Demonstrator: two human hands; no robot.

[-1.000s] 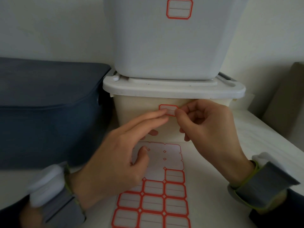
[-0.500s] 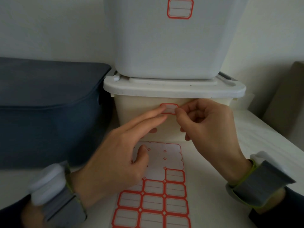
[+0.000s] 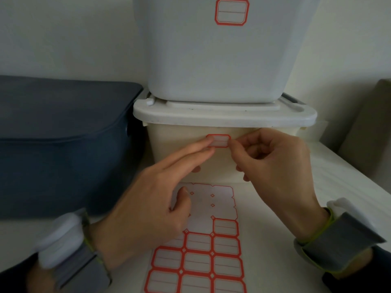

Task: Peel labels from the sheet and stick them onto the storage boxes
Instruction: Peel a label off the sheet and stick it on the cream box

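A small red-bordered label [image 3: 219, 140] lies against the front wall of the cream storage box [image 3: 175, 144], just under its white lid. My left hand [image 3: 148, 208] stretches its fingers to the label's left end, fingertips on it. My right hand [image 3: 273, 166] pinches the label's right end between thumb and forefinger. The label sheet [image 3: 211, 250] lies flat on the table in front of the box, its upper rows peeled off. A pale grey box [image 3: 220, 60] stands on the cream box's lid and carries a stuck label [image 3: 231, 11].
A dark blue lidded box [image 3: 63, 134] stands to the left, close beside the cream box. The white table [image 3: 275, 261] runs toward me; its right edge [image 3: 359, 176] slants away. A beige cushion-like shape [image 3: 368, 132] is at the far right. Both wrists wear grey bands.
The label has moved up a little and now lies flatter on the cream box's front. My left fingertips slid onto its left end; my right hand stayed on the right end.
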